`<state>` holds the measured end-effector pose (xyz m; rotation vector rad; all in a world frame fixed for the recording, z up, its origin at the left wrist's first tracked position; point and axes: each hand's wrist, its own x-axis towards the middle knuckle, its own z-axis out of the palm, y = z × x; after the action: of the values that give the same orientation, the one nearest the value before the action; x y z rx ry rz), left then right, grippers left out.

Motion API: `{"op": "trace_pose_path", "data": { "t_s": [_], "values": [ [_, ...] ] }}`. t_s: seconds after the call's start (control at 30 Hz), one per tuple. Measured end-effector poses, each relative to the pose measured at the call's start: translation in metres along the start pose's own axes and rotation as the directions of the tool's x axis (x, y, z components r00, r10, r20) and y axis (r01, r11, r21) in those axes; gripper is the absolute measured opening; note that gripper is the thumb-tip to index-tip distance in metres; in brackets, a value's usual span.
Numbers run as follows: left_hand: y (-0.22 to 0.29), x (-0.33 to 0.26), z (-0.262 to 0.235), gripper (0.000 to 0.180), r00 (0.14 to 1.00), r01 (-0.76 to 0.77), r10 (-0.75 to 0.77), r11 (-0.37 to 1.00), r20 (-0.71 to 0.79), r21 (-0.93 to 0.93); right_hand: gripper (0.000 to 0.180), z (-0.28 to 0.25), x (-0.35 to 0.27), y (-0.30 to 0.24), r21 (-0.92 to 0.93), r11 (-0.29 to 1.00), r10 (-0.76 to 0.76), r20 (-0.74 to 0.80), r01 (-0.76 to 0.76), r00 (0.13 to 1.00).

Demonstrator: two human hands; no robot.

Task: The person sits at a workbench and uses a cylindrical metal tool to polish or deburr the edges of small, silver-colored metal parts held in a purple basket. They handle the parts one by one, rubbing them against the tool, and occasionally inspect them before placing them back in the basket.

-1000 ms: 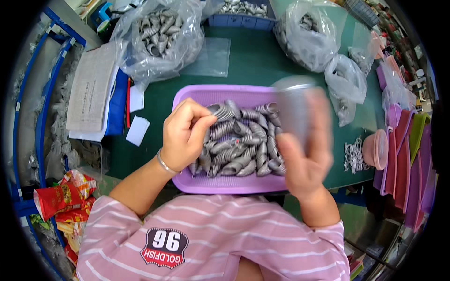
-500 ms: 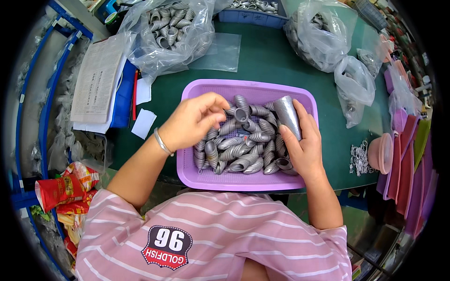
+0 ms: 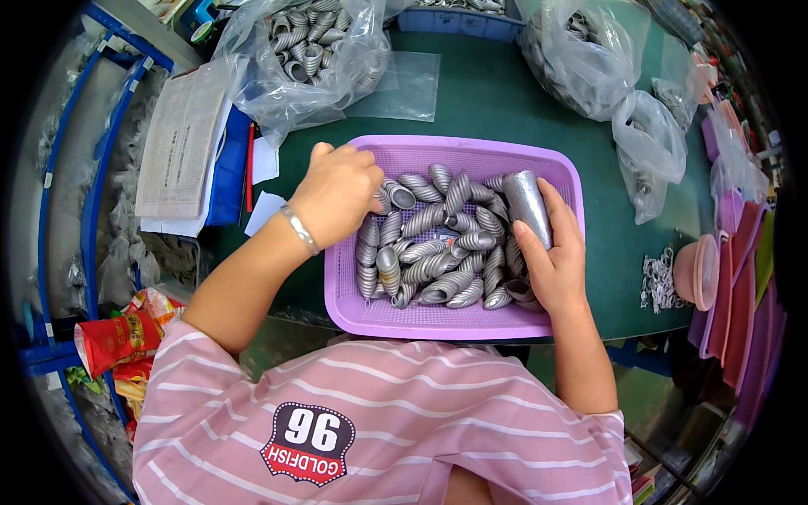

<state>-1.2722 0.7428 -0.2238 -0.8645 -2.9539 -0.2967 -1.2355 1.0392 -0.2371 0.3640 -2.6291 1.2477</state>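
A: What stands nearest you, and what is concealed?

B: Your pink striped shirt [image 3: 387, 379] is nearest, cut off by the lower edge. Beyond it, your right hand [image 3: 551, 261] is clamped on a smooth grey cylinder [image 3: 527, 202], thumb at its left, fingers at its right; your palm hides its lower end. Your left hand [image 3: 332, 198] shows mainly its back, below a silver bracelet [image 3: 300, 229]; its fingers curl under, tips hidden, so whether they pinch anything cannot be told.

A: Where do the ribbed grey pieces [image 3: 425, 266] lie relative to your fingers?

B: Heaped in the purple basket [image 3: 454, 330], between your two hands. Several lie just beside your left fingers, one partly covered by them. The cylinder leans within your right grasp over the basket's right part.

A: And farther off?

B: On the green table [image 3: 480, 93], a clear bag [image 3: 307, 105] at far left contains similar pieces; a blue bin [image 3: 459, 23] is cropped by the upper edge, its contents hard to make out.
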Motion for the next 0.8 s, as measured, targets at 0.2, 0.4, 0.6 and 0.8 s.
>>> {"op": "trace_pose_path", "data": {
  "t_s": [0.2,0.4,0.6,0.8],
  "values": [
    [0.021,0.002,-0.006,0.021,0.959,0.198,-0.231,0.125,0.166,-0.972,0.052,0.0,0.002,-0.003,0.016,1.0,0.008,0.0,-0.008,1.0],
    [0.036,0.004,0.002,0.033,0.917,0.197,-0.293,-0.261,0.272,-0.945,0.052,-0.002,0.001,-0.005,0.031,0.999,0.022,0.009,-0.022,1.0],
    [0.039,0.005,0.007,0.044,0.898,0.363,-0.232,-0.092,0.374,-0.927,0.052,-0.001,0.001,-0.003,0.021,1.0,-0.008,-0.014,0.008,1.0],
    [0.054,0.011,0.012,0.041,0.935,0.342,-0.228,0.38,0.272,-0.859,0.052,-0.003,0.001,-0.007,0.015,1.0,-0.009,0.017,0.009,1.0]
  ]
}}
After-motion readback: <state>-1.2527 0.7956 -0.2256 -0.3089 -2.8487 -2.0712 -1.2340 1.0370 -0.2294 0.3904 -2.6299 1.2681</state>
